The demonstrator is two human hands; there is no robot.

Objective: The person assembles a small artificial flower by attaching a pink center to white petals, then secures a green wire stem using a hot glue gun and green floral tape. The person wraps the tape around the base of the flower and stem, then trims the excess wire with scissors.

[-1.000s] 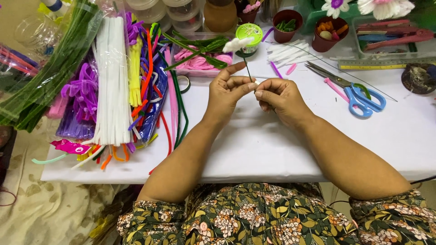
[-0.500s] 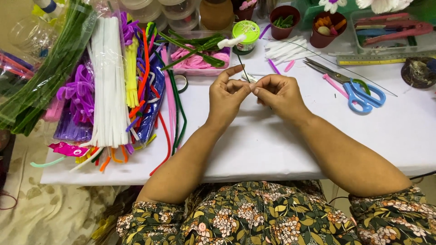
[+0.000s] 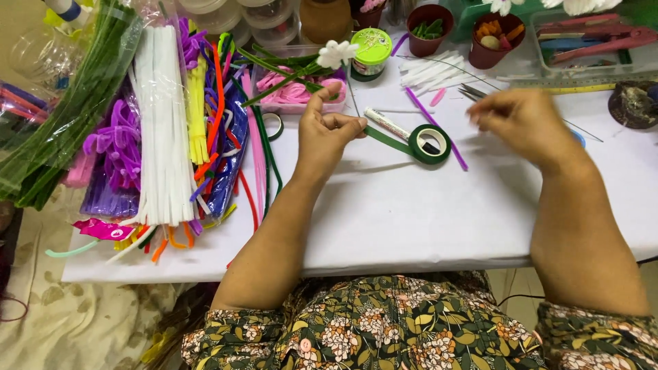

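On the white desk (image 3: 411, 212), far left of centre, the left hand (image 3: 327, 133) pinched shut on a thin wire-stemmed white paper flower (image 3: 337, 53). The right hand (image 3: 524, 123), blurred, grip unclear, hovered far right of the green floral-tape roll (image 3: 430, 144). Wrapping seemed underway.

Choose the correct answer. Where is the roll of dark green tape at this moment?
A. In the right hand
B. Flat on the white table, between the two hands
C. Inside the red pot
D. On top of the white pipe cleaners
B: the roll of dark green tape lies flat on the white table, between the left hand and the right hand, its strip running to the left hand.
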